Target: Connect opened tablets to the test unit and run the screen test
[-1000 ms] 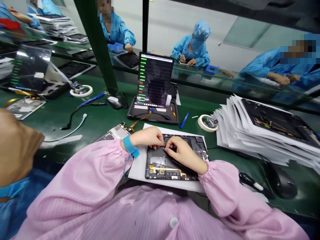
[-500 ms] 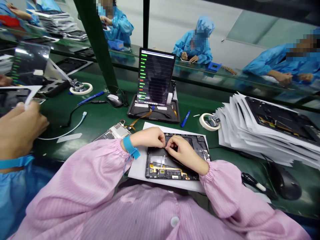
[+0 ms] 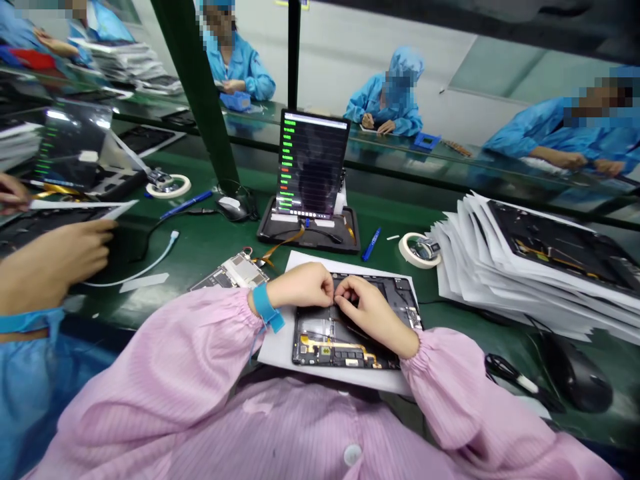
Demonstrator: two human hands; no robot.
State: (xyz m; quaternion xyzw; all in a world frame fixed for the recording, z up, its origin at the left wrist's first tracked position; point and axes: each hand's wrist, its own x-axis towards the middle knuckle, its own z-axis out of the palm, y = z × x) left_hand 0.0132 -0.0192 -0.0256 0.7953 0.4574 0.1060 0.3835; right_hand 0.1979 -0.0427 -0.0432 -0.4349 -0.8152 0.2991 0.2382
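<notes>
An opened tablet housing (image 3: 345, 359) with dark inner parts and an orange ribbon cable (image 3: 345, 345) lies on a white paper sheet (image 3: 277, 353) in front of me. My left hand (image 3: 313, 285), a blue strap on its wrist, is over the housing's upper left with its fingers pinched together. Close beside it, my right hand (image 3: 367, 305) also pinches, its fingertips almost meeting the left ones. What either pinch holds is too small or hidden to make out. My hands and forearms cover the middle of the housing.
Behind the housing a lit tablet screen (image 3: 315, 167) stands in a black tray (image 3: 310, 241). A circuit board (image 3: 235, 270) lies left; a blue pen (image 3: 371, 244), a tape roll (image 3: 417, 251), stacked papers and housings (image 3: 480, 273) and a mouse (image 3: 575, 370) are right. A co-worker's hand (image 3: 75, 257) is far left.
The whole view has shifted slightly. My two hands stay pinched over the same part of the housing. At left, the co-worker's hand and paper-backed panel have lowered.
</notes>
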